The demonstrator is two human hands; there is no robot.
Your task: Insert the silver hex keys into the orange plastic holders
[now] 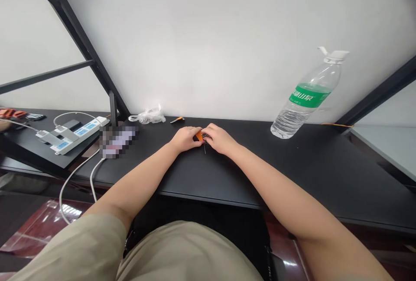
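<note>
Over the middle of the black table [208,172], my left hand [186,138] is closed on a small orange piece [199,135]. Right beside it, my right hand [220,138] has its fingers pressed around some thin dark pieces [204,135], too small to name. A thin wire-like strand [205,148] hangs down between the two hands. Behind my left hand lies another small orange and black item [177,120], near the wall.
A large water bottle [305,95] with a green label stands at the back right. Crumpled clear plastic [150,115] lies at the back left. Further left are a blurred-out device [118,141], white cables and a white power strip [81,134]. Black frame bars rise on both sides.
</note>
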